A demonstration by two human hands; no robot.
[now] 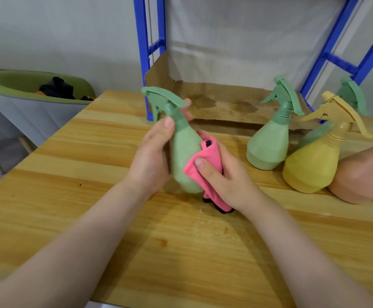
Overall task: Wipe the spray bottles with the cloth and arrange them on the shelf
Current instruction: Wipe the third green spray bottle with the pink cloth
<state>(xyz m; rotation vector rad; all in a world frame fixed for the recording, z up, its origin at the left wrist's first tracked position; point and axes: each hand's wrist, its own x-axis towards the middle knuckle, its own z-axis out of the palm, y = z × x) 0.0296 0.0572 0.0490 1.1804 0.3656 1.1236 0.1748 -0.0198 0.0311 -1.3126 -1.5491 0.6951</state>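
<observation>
Left hand [152,152] gripping green spray bottle [184,156], right hand [223,174] pressing pink cloth [205,167] against it

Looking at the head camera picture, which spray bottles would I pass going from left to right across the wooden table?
Green plastic spray bottle held in both hands with the pink cloth against it → green spray bottle standing on the table → yellow plastic spray bottle → peach-coloured bottle cut off by the right edge.

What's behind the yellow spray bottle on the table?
A green spray bottle stands behind the yellow spray bottle; only its trigger head and some body show, the rest is covered.
</observation>
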